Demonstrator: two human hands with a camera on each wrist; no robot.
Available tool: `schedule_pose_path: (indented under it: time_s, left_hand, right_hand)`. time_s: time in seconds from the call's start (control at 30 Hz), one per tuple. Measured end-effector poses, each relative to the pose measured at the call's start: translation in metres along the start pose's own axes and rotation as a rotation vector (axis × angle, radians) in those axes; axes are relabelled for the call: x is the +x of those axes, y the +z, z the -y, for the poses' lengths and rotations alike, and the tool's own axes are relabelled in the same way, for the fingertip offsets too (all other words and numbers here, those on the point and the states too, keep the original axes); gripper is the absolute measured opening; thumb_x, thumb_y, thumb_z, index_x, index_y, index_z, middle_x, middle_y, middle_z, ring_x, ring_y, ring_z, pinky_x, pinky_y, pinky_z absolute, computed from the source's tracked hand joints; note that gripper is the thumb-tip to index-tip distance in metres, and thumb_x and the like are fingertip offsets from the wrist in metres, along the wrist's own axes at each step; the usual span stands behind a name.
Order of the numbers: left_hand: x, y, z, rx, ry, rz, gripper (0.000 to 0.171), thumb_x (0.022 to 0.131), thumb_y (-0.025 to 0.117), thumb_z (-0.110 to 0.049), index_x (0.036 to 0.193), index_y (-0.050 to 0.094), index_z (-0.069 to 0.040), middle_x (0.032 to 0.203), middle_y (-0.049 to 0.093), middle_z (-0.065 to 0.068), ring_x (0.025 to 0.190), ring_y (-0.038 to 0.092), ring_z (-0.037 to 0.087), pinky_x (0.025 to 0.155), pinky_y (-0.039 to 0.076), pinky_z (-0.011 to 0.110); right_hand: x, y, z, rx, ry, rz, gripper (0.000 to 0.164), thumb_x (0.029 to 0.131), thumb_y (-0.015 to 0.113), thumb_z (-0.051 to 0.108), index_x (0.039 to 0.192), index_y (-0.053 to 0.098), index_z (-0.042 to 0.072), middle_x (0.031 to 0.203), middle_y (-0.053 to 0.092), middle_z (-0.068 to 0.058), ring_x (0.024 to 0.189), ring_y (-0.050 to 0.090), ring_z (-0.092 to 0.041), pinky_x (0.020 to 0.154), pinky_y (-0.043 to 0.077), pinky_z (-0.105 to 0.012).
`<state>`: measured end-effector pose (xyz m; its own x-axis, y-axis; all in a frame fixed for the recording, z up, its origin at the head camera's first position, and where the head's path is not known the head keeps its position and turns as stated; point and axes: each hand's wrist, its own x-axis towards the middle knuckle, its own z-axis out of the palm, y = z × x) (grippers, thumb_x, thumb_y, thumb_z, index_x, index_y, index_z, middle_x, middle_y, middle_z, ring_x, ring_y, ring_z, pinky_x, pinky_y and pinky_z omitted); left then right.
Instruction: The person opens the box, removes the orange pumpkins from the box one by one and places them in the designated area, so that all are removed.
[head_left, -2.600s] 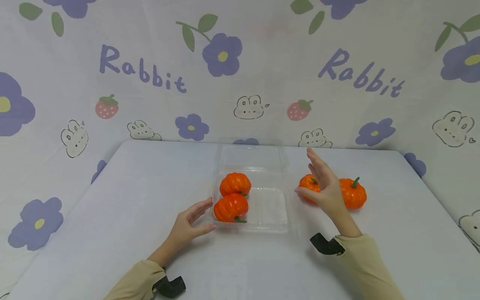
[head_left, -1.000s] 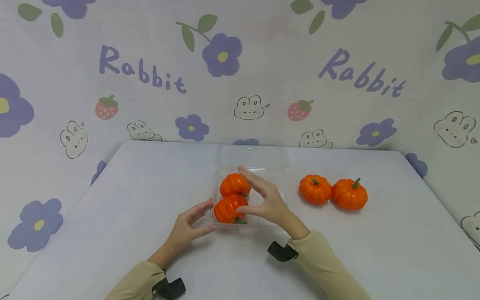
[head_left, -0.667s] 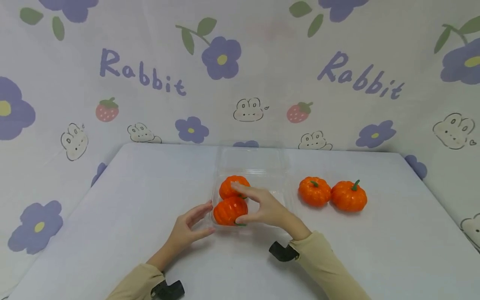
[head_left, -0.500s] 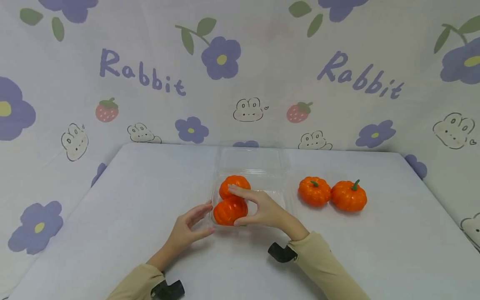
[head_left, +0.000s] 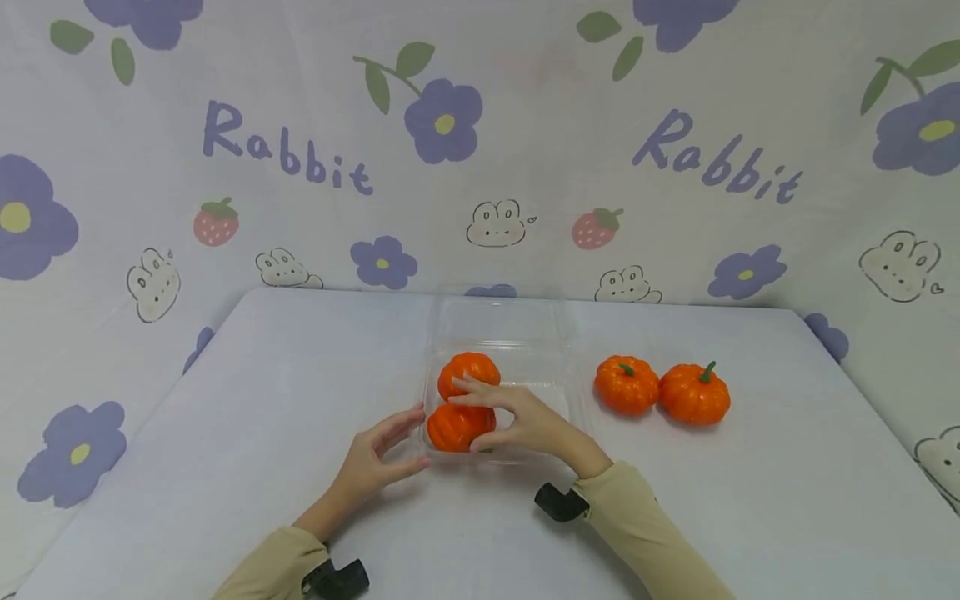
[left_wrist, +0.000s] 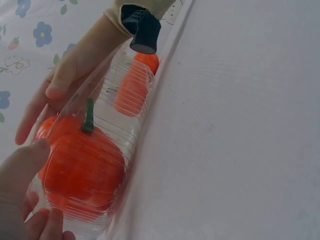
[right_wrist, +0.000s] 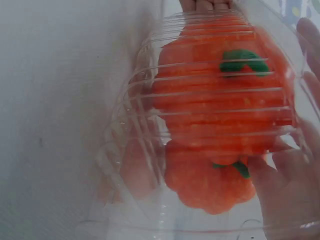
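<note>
In the head view a clear plastic hinged box [head_left: 538,414] lies mid-table, its lid [head_left: 498,321] tipped back. Two orange toy pumpkins fill its left side, the front pumpkin [head_left: 447,432] and the rear pumpkin [head_left: 468,364]. My left hand [head_left: 369,460] holds the box's front left corner, thumb at the front and fingertips along the left wall. My right hand [head_left: 534,423] reaches inside and grips the front pumpkin, fingers across its top and back, thumb by its stem. Through the ribbed wall, the left wrist view shows this pumpkin [left_wrist: 82,162] and its green stem.
Two more orange pumpkins sit side by side right of the box, a nearer-to-box pumpkin [head_left: 627,386] and an outer pumpkin [head_left: 695,395]. They stand on the white table [head_left: 300,358]. A printed cloth [head_left: 525,142] hangs behind.
My right hand has come from the right-hand pumpkins to the box, lowering its fingers behind the front pumpkin. My left hand has stayed at the box corner.
</note>
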<state>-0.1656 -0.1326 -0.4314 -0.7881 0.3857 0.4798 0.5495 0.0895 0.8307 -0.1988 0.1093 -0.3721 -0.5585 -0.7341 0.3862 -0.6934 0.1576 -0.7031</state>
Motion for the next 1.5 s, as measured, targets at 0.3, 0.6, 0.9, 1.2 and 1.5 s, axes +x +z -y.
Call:
schedule_pose_path:
  time_s: [0.3,0.6,0.9,1.2,1.5]
  left_hand:
    - [0.001,0.000,0.001,0.014,0.032,0.009,0.057,0.066,0.070,0.016,0.117,0.045,0.019,0.120,0.044,0.035,0.108,0.045,0.044,0.087,0.037,0.049]
    - [0.001,0.000,0.002,0.022,0.053,0.003,0.056,0.066,0.070,0.016,0.117,0.045,0.018,0.119,0.045,0.035,0.108,0.047,0.040,0.087,0.038,0.048]
    - [-0.001,0.000,0.002,0.022,0.049,-0.002,0.057,0.066,0.070,0.016,0.118,0.045,0.018,0.119,0.046,0.033,0.109,0.046,0.042,0.087,0.038,0.050]
    - [-0.001,0.001,0.002,0.017,0.024,0.003,0.057,0.068,0.070,0.014,0.119,0.044,0.017,0.122,0.045,0.031,0.110,0.046,0.039,0.090,0.038,0.044]
    - [-0.002,0.002,0.003,0.009,0.040,0.002,0.056,0.068,0.070,0.014,0.118,0.045,0.017,0.121,0.046,0.031,0.110,0.046,0.038,0.089,0.038,0.046]
  right_hand:
    - [-0.003,0.005,-0.038,-0.084,-0.050,0.078,0.052,0.077,0.071,0.016,0.125,0.053,0.005,0.136,0.040,-0.011,0.127,0.030,-0.018,0.102,0.028,-0.038]
    - [-0.004,0.003,-0.035,-0.144,-0.020,0.134,0.055,0.079,0.064,0.001,0.131,0.046,0.007,0.141,0.032,-0.008,0.130,0.023,-0.014,0.100,0.030,-0.036]
    - [-0.005,0.007,-0.035,-0.260,0.029,0.145,0.062,0.079,0.068,0.003,0.134,0.043,0.013,0.143,0.028,-0.002,0.129,0.022,-0.012,0.096,0.036,-0.031]
    - [-0.006,0.007,-0.031,-0.347,0.024,0.124,0.066,0.073,0.072,0.002,0.132,0.046,0.014,0.140,0.034,-0.002,0.126,0.031,-0.015,0.092,0.040,-0.028]
    - [-0.008,0.005,-0.028,-0.360,-0.010,0.091,0.067,0.070,0.075,0.004,0.131,0.048,0.011,0.137,0.039,-0.004,0.125,0.034,-0.015,0.093,0.039,-0.031]
